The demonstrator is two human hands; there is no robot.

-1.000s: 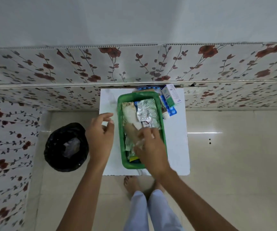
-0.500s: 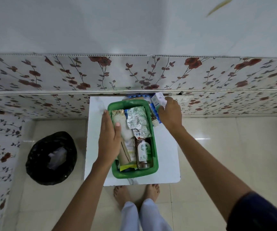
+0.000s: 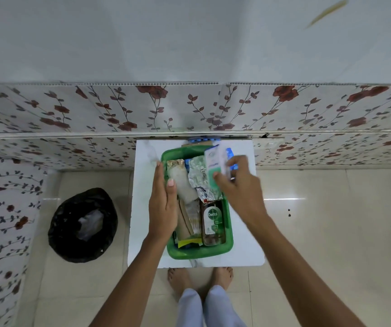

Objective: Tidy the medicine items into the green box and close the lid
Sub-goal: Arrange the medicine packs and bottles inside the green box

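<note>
The green box (image 3: pixel 199 253) stands open on a small white table (image 3: pixel 244 232). Inside lie a white gauze roll (image 3: pixel 181 182), crumpled foil blister strips (image 3: pixel 198 175) and a brown Dettol bottle (image 3: pixel 212 223). My left hand (image 3: pixel 162 204) rests flat along the box's left rim, fingers together, holding nothing. My right hand (image 3: pixel 239 182) grips a white and green carton (image 3: pixel 213 166), blurred, above the box's far right part. A blue item (image 3: pixel 230 152) shows just behind the carton. No lid is visible.
A bin lined with a black bag (image 3: pixel 82 224) stands on the tiled floor left of the table. The table's far edge meets a floral-papered wall (image 3: pixel 189 107). My bare feet (image 3: pixel 200 278) are below the table's near edge.
My right hand has lifted the white and green carton from the table's far right and brought it over the box. The left hand stays flat on the left rim.
</note>
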